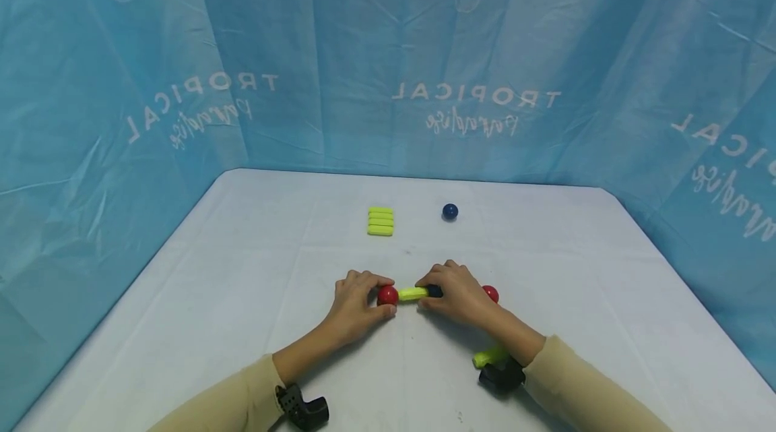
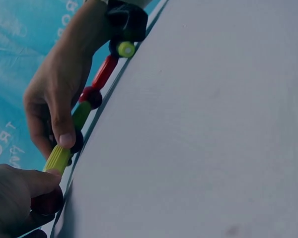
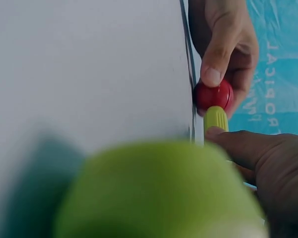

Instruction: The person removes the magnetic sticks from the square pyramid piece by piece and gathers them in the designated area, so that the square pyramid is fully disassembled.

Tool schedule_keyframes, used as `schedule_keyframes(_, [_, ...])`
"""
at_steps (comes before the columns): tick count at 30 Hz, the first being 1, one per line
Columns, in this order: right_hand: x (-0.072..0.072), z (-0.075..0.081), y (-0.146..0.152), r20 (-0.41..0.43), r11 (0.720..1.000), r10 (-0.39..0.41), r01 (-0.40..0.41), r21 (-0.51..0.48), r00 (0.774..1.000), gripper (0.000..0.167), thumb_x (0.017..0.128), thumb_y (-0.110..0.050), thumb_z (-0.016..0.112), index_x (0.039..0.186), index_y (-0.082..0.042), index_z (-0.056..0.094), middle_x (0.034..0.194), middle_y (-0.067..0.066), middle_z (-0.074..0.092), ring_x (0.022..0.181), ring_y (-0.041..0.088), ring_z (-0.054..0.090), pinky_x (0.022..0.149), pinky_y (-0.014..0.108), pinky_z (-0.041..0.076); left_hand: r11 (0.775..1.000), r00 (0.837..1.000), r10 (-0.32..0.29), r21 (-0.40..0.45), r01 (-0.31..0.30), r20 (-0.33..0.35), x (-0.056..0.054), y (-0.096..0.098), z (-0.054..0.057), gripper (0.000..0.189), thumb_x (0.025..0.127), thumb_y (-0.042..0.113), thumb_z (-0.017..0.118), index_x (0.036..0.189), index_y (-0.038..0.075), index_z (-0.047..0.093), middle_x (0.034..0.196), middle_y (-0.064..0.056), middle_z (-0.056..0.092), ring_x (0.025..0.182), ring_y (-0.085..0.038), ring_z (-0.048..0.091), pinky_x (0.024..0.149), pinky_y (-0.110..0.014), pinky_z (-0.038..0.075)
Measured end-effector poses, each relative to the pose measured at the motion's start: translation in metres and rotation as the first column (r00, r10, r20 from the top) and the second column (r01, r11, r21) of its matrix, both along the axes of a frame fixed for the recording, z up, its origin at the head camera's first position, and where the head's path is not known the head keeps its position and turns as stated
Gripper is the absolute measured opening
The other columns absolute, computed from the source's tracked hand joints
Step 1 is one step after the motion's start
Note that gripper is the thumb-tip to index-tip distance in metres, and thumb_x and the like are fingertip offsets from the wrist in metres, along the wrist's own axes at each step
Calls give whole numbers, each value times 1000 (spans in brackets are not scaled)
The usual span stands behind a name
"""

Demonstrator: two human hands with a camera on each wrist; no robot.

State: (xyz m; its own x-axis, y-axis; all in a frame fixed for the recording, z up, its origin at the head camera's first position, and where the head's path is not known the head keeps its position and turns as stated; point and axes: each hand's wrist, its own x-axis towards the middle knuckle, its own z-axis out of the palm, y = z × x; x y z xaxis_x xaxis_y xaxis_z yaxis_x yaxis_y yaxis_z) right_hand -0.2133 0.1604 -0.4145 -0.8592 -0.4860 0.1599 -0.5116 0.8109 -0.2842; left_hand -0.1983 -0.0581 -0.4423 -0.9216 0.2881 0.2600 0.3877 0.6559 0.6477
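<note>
My left hand [image 1: 358,307] grips a glossy red ball [image 1: 388,295] between thumb and fingers. A ribbed yellow-green rod [image 1: 412,294] runs from that ball to a dark blue ball [image 1: 434,291]. Around the dark blue ball, at the rod's end, curl the thumb and fingers of my right hand [image 1: 457,294]. Beyond it the chain continues in the left wrist view: a green rod [image 2: 81,116], a second red ball [image 2: 93,97], a red rod [image 2: 105,72] and a yellow-green rod end [image 2: 126,49]. My right hand and forearm hide part of this chain in the head view.
Several yellow-green rods [image 1: 380,222] lie side by side farther back on the white table [image 1: 291,230], with a loose dark blue ball [image 1: 450,211] to their right. A blue printed curtain [image 1: 364,48] surrounds the table's back and sides. A blurred yellow-green rod [image 3: 159,193] fills the right wrist view's foreground.
</note>
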Motion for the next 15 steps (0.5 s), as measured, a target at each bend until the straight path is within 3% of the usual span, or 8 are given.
schedule_keyframes(7, [10,-2,5,-27,999,0,-1,-47,1000,25,76,-32,77,99,-21,74,90,-8,68,78,6,45,68,22,39,999,999,-40,36,40,16,-1,-1,3,41,71,22,81,109,19,67,104,1,68,97,-13,47,92,-40,28])
schedule_keyframes(15, [13,-4,6,-15,996,-31,29,-86,999,24,76,-33,77,97,-23,74,88,-10,67,77,5,43,66,19,39,998,998,-56,32,55,27,-2,1,3,41,71,28,81,109,19,67,102,3,66,98,-13,45,92,-41,28])
